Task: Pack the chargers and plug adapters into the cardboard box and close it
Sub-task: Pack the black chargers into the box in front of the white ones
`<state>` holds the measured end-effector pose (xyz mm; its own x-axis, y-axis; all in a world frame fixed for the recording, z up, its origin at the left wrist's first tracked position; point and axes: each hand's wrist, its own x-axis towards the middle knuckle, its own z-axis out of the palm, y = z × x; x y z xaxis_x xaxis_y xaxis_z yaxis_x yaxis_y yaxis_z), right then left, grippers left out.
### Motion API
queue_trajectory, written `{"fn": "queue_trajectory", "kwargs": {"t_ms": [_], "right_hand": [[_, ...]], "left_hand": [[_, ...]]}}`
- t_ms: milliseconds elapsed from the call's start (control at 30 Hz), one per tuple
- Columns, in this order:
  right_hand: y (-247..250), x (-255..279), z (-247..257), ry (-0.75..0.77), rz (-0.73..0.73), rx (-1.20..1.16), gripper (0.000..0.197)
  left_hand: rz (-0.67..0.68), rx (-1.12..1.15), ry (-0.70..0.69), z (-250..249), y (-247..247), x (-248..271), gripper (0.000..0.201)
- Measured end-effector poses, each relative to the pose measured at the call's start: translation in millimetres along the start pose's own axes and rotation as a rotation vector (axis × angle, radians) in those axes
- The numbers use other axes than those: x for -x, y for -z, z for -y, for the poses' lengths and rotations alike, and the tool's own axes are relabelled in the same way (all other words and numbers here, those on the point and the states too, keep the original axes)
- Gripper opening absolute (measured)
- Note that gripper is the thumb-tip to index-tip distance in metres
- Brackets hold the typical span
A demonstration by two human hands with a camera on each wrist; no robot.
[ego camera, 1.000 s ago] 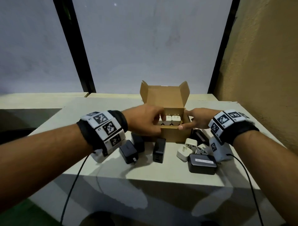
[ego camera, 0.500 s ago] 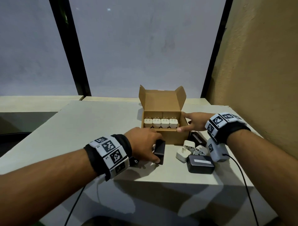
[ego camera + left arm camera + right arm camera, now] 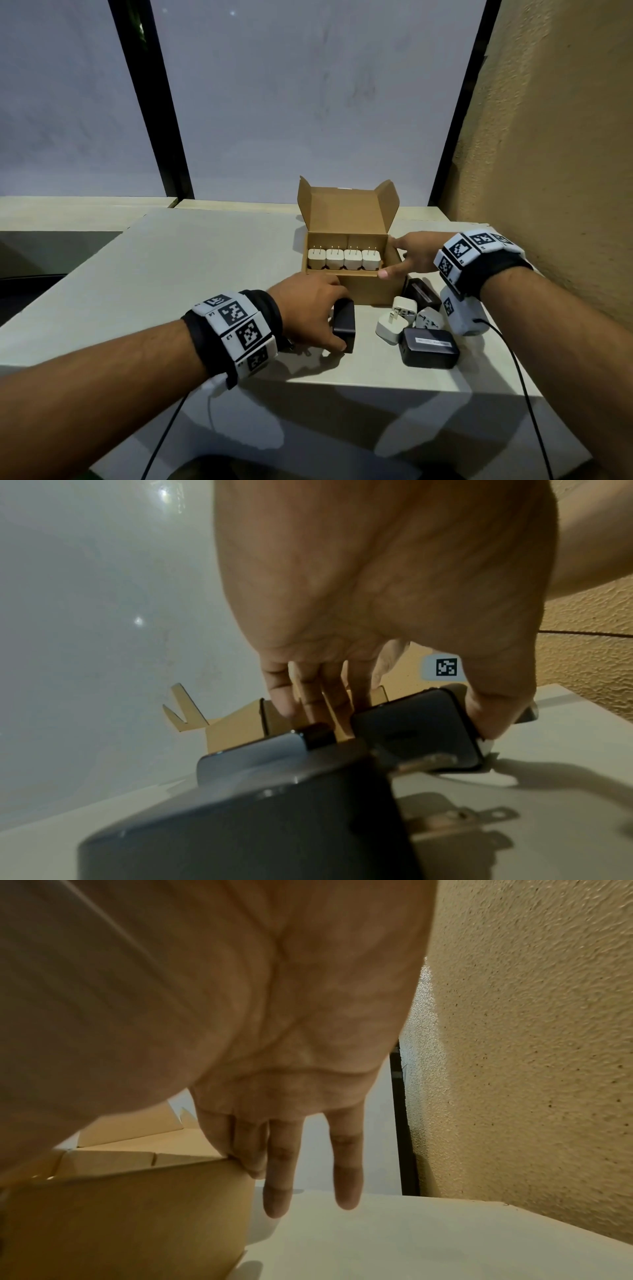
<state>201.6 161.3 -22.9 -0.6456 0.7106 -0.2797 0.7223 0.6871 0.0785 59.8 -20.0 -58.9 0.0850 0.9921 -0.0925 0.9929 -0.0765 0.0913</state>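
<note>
Nearest us, in front of the open brown cardboard box (image 3: 356,291), our left hand (image 3: 308,308) pinches an upright black rectangular charger (image 3: 344,323) standing on the pale desk (image 3: 191,267). Right of it, still before the box, lie a flat black charger (image 3: 428,347) and two white plug adapters (image 3: 394,320). Our right hand (image 3: 411,255) clasps the box's right wall, thumb at its front corner, fingers straight. Inside the box stand four white chargers (image 3: 344,263) in a row, prongs up.
</note>
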Motion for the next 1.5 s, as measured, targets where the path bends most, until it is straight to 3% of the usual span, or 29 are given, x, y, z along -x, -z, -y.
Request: {"fn": "queue_trajectory", "kwargs": {"t_ms": [233, 533, 800, 1200, 1500], "right_hand": [[-2.2, 1.5, -2.1, 0.019, -0.028, -0.006, 0.085], [-3.4, -1.1, -3.7, 0.003, -0.026, -0.05, 0.088], [-6.1, -2.6, -4.9, 0.016, -0.036, -0.075, 0.089], [-9.1, -3.7, -8.7, 0.041, -0.042, -0.115, 0.088], [-10.2, -5.7, -10.1, 0.042, -0.047, -0.102, 0.093]], "left_hand": [[-0.023, 0.058, -0.02, 0.4, 13.4, -2.3, 0.074], [-0.19, 0.145, -0.029, 14.3, 58.4, -9.7, 0.075], [-0.254, 0.15, 0.062, 34.5, 58.7, -26.0, 0.075], [-0.224, 0.184, 0.221, 61.7, 56.4, -50.3, 0.068], [-0.164, 0.134, 0.199, 60.0, 50.3, -55.5, 0.074]]}}
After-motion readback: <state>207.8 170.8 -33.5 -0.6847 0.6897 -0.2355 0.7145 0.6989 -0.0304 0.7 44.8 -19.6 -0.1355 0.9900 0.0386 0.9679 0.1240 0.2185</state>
